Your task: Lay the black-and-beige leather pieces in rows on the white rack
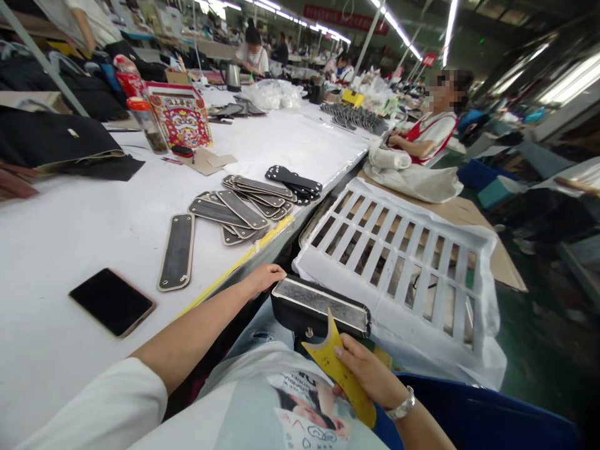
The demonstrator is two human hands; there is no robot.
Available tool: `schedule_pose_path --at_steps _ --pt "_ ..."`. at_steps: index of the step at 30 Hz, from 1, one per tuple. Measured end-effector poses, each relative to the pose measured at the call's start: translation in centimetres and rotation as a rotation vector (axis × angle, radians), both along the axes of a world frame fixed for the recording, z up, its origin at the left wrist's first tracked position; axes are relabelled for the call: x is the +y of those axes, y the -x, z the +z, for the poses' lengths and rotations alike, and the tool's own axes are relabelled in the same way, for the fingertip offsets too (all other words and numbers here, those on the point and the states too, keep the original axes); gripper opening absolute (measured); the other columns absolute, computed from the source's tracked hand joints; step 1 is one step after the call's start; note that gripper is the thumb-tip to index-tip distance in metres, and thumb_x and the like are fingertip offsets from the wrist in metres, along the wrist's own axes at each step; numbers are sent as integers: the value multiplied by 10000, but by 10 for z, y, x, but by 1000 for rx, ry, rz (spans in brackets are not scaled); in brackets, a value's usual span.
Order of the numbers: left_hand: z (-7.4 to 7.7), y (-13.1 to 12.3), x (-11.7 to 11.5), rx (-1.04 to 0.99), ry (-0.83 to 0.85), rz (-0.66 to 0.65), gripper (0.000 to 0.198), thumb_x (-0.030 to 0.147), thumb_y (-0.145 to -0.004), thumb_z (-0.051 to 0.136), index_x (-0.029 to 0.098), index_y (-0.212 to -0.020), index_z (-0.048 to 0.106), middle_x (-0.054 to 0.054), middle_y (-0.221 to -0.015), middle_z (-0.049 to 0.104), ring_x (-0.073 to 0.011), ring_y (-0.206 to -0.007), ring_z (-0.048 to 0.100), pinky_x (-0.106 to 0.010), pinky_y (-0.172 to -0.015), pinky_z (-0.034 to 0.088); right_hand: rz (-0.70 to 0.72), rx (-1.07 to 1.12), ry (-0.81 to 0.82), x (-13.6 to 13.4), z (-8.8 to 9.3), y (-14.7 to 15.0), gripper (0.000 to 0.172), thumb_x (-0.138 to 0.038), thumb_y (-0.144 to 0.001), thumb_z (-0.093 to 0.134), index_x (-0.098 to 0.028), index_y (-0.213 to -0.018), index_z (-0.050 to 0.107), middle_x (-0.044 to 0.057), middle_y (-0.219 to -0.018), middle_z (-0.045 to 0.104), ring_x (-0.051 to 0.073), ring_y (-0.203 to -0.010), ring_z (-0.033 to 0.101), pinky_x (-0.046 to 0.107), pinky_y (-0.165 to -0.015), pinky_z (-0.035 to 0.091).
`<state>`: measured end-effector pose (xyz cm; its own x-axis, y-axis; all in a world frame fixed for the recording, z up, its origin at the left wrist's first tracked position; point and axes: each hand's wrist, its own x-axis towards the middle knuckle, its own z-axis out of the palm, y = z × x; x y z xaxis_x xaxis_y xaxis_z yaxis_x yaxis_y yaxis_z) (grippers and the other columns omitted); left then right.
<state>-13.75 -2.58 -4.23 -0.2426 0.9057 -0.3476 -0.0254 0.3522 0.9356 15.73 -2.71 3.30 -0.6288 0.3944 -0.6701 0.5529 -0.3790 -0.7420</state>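
Observation:
A long black box-shaped bag part (323, 306) lies in front of me, its grey panel ringed by a pale edge and a small metal fitting on its near side. At its far left corner, my left hand (266, 277) has its fingers pinched on the rim. My right hand (368, 369) is closed around a yellow strip (338, 365) with a curved notch at its upper end. The strip's pointed tip overlaps the near side of the bag part in view; whether they touch, I cannot tell.
On the white table (117, 231) lie a phone (112, 302), a single dark panel (177, 252), a pile of similar panels (241, 206) and black studded pieces (294, 182). A white slatted rack (398, 256) stands at right, a blue bin (469, 406) below. A co-worker (434, 125) sits beyond.

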Motion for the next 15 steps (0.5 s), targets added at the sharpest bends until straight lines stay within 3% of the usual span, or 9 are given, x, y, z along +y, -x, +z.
schedule_pose_path --at_steps 3,6,9,12,15 --pt "-5 -5 -9 7 -34 2 328 478 -701 599 163 -791 624 57 -466 434 -52 -362 331 -183 -355 189 -23 119 54 -5 -10 10 306 -451 -798 538 -225 -946 395 1 -831 601 108 -544 595 216 -489 455" --pt "-19 -2 -25 -112 -88 -111 506 568 -786 454 193 -1117 533 69 -516 439 -58 -376 351 -176 -369 240 -76 224 88 -6 -19 14 418 -396 -697 667 -209 -972 414 -7 -865 595 97 -559 589 211 -512 450" --pt "-33 7 -35 -150 -221 -302 758 498 -713 612 222 -1341 289 25 -758 573 -82 -534 500 -199 -490 393 -136 218 104 -5 -28 12 456 -376 -669 705 -199 -992 435 2 -876 601 110 -573 600 211 -505 440" --pt "-38 9 -34 47 -366 -362 936 336 -536 787 205 -1319 291 -52 -1075 568 -180 -921 553 -307 -796 456 -166 178 116 -4 -35 14 424 -390 -687 698 -158 -973 489 39 -854 625 111 -581 597 216 -522 444" --pt "-37 4 -28 261 -438 -312 858 306 -496 803 180 -1219 358 -66 -1090 567 -218 -1012 528 -349 -888 420 -183 111 210 -3 -39 25 419 -422 -703 684 -115 -947 535 70 -770 644 111 -561 591 216 -525 446"
